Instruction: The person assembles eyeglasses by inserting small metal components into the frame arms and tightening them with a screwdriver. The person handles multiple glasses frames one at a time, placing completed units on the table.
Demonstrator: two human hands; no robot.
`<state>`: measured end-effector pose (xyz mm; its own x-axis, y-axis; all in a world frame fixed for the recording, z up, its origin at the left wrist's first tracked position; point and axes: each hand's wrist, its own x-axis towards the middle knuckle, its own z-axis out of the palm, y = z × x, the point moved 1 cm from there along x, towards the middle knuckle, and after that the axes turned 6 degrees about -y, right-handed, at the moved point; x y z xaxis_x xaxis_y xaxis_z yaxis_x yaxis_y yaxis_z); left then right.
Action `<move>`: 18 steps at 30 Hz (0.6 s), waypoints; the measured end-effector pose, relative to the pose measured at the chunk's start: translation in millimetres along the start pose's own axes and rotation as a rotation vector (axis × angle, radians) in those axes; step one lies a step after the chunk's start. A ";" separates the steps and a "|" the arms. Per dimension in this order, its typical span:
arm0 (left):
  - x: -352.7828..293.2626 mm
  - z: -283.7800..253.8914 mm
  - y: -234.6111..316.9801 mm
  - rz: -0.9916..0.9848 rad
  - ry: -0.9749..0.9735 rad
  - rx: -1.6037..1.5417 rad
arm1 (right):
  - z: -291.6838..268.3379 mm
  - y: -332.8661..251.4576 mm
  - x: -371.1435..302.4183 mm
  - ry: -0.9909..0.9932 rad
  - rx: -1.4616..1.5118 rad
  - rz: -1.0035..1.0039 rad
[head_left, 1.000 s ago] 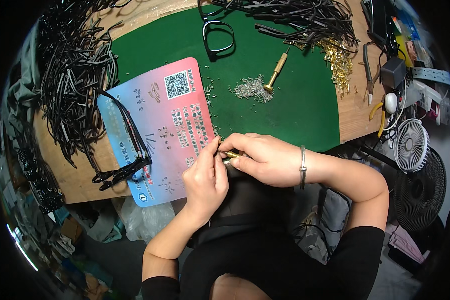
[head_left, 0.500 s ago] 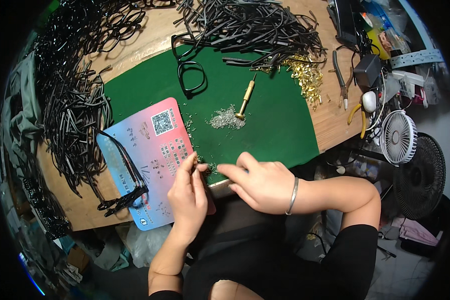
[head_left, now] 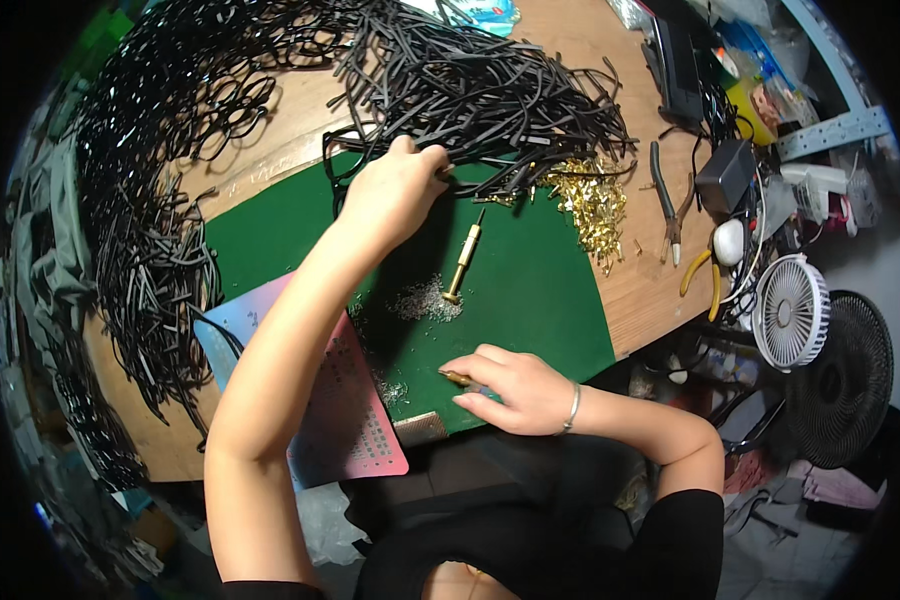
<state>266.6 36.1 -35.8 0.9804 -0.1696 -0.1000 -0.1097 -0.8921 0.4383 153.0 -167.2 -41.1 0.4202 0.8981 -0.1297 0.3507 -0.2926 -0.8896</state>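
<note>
My left hand (head_left: 395,192) is stretched to the far side of the green mat (head_left: 530,290), over the near edge of a pile of black eyeglass temples (head_left: 490,95). Its fingers are curled and their tips hidden, so what they grip does not show. It covers much of a black glasses frame (head_left: 332,165). Near the front edge, my right hand (head_left: 515,392) pinches a small brass-coloured piece (head_left: 458,378). Tiny silver screws (head_left: 428,301) are heaped at mid-mat beside a brass screwdriver (head_left: 464,262). My left forearm crosses a pink and blue card (head_left: 355,440).
Gold-coloured small parts (head_left: 595,205) lie at the mat's right corner. Beyond them are dark-handled pliers (head_left: 665,195), yellow-handled pliers (head_left: 705,285) and a white fan (head_left: 792,310). More temples (head_left: 160,300) line the left side, with black frames (head_left: 230,100) at far left.
My left hand has moved away from the right hand, forward to the far temple pile. The right hand stays near the front edge, now visibly holding a brass-coloured piece. The view has shifted slightly.
</note>
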 end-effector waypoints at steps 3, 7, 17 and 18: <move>7.6 -3.9 -9.2 0.054 -0.141 -0.004 | -0.1 3.1 -2.2 0.106 0.089 0.027; -4.8 -16.1 -3.3 -0.023 -0.151 0.106 | -1.9 1.7 4.3 0.057 -0.018 0.009; -188.5 -60.1 12.8 -0.341 0.469 -0.687 | -75.3 5.3 15.1 0.344 -0.416 0.295; -193.9 -55.9 21.4 -0.347 0.465 -0.815 | -84.9 19.2 23.2 0.453 -0.589 0.243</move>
<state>83.3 73.3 42.9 0.9225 0.3820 -0.0554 0.1696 -0.2722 0.9472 240.5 -179.8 -24.1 0.7983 0.6021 0.0136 0.5385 -0.7036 -0.4637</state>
